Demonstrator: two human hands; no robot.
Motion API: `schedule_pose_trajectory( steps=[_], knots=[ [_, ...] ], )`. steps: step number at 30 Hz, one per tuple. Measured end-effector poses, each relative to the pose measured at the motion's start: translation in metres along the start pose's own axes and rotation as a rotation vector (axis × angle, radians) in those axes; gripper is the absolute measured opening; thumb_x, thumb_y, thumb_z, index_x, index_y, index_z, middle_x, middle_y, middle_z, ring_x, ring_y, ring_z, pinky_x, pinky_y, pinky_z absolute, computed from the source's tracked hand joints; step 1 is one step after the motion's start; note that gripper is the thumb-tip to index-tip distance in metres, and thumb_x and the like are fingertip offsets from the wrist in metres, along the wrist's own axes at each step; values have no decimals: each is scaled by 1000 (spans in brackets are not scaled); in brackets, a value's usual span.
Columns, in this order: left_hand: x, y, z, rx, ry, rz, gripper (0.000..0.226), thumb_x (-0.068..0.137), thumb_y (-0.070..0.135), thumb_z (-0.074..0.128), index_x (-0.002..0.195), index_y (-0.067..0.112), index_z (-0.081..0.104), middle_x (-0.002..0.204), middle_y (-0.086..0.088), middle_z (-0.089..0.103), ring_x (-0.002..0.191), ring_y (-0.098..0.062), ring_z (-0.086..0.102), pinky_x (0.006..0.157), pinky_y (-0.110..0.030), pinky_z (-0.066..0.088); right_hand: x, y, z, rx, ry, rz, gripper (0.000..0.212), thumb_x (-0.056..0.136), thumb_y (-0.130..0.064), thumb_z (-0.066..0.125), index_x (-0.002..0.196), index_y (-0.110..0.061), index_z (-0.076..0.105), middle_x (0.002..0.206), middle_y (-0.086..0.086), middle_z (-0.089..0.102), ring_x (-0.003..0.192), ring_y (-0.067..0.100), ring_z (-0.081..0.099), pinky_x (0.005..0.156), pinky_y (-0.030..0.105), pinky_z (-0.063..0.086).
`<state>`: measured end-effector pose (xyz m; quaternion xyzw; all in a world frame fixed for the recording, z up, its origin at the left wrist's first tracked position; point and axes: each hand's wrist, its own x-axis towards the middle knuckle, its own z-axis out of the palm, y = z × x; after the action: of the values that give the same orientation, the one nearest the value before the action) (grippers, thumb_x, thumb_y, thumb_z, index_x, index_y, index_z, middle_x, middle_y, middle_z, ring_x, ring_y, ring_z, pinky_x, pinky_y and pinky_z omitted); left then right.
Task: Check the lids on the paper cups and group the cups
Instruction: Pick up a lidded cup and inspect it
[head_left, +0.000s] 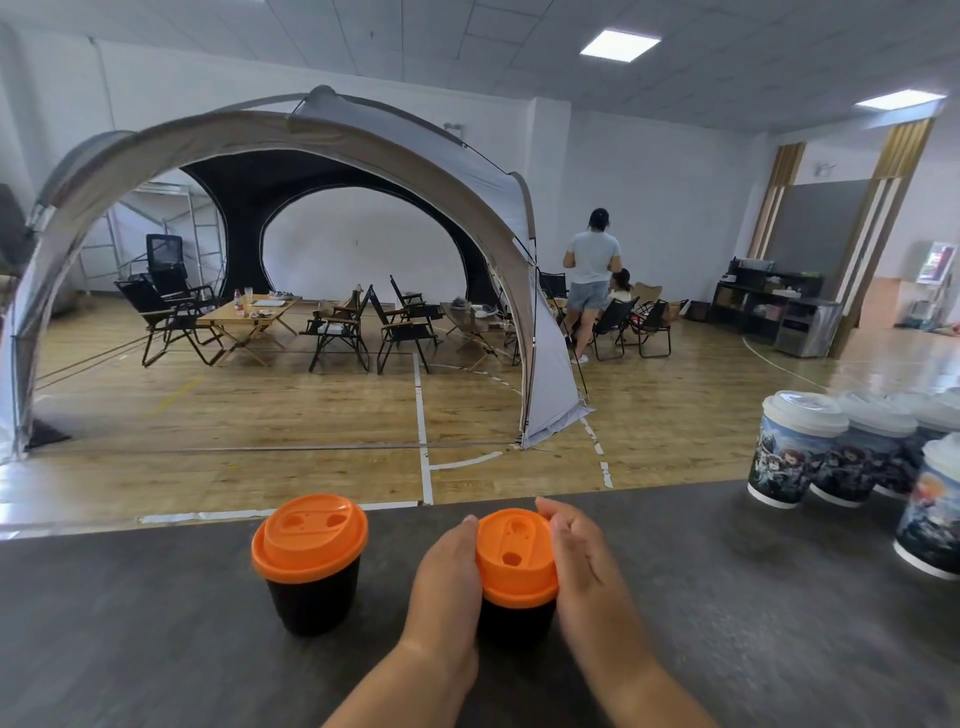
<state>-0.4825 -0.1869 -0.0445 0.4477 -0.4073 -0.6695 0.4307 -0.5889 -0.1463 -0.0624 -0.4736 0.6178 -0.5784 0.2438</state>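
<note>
Head view: 2 small black paper cups stand on a dark, matte, stone-like table (156, 623). Both are capped, so what they hold cannot be seen.

The held cup (511, 623) sits near the table's middle, between both hands. Its orange lid (514, 556) is smooth moulded plastic, round, with a raised rim and 2 recessed ovals on top. The left hand (447, 577) wraps the cup's left side, thumb tip against the lid's edge. The right hand (582, 561) cups the opposite side, its fingers curled over the lid's far rim. Both hands are clamped on this cup and its lid.

The second black cup (311, 597) stands just to the left, apart from the hands, upright, under a matching orange lid (309, 532).

At the table's right end, well apart, at least 4 taller printed cups (784, 457) are packed together, touching. They carry glossy cartoon artwork and domed white lids (802, 413); their contents are also hidden.

Beyond the table lies a wooden plank floor (260, 415) with white lines. On it stands an arched grey fabric tent (363, 150) over black folding chairs (337, 327). A person (589, 275) stands beside it.
</note>
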Motion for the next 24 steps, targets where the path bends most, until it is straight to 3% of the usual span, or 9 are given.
schedule_pose_trajectory(
  steps=[3,7,9,12,14,16,18,21,24],
  knots=[
    [2,-1,-2,67,53,64,28,103,31,39,89,22,61,103,-13,67,103,-27,61,105,-49,41,-4,0,7,-57,-63,-4,43,85,-61,35,123,-42,42,125,-18,45,112,-4,49,82,9,43],
    [-2,7,-4,-90,-24,-43,34,99,39,46,91,14,68,94,-15,73,97,-31,66,100,-48,44,-1,1,6,-64,-40,-25,19,101,-41,34,114,-45,46,119,-19,50,108,-3,51,78,6,42],
    [-4,10,-4,-97,-48,-62,33,98,39,48,91,12,67,93,-18,73,96,-33,66,99,-46,44,1,2,3,-48,-55,-18,21,103,-34,34,112,-45,49,117,-18,54,107,-1,54,79,7,44],
    [-5,10,-4,-99,-42,-34,34,98,36,48,83,11,66,96,-23,71,98,-36,66,98,-44,45,2,1,1,-33,-86,7,23,102,-39,33,116,-43,51,117,-16,58,107,-1,55,79,6,44],
    [-5,10,-4,-101,-34,-25,34,99,35,47,80,13,65,93,-21,72,98,-35,65,98,-44,44,2,-2,0,-13,-133,23,34,92,-56,32,120,-44,48,118,-19,58,109,-4,55,78,2,42],
    [-4,10,-5,-128,-38,-26,33,99,33,47,80,13,65,77,-13,75,95,-32,65,98,-44,43,1,0,-1,-18,-241,23,61,76,-81,32,128,-50,37,125,-25,50,114,-9,49,80,2,40],
    [-5,11,-7,-155,-52,-37,30,99,33,48,83,14,65,69,-9,74,93,-30,64,95,-43,44,0,3,-1,-67,-317,-15,88,56,-96,44,132,-56,24,133,-27,40,119,-11,44,83,-1,38],
    [-6,15,-9,-197,-83,-56,30,99,33,49,90,11,67,81,-13,74,92,-30,64,87,-42,47,0,9,-1,-109,-313,-94,101,51,-83,69,136,-47,28,136,-19,42,120,-7,47,91,7,43],
    [-10,21,-8,-246,-180,-52,46,100,42,41,104,5,68,98,-18,74,98,-29,66,80,-38,49,4,-6,-6,44,-174,-105,88,52,-69,77,128,-38,45,126,-11,56,106,-9,57,84,10,48]
  ],
)
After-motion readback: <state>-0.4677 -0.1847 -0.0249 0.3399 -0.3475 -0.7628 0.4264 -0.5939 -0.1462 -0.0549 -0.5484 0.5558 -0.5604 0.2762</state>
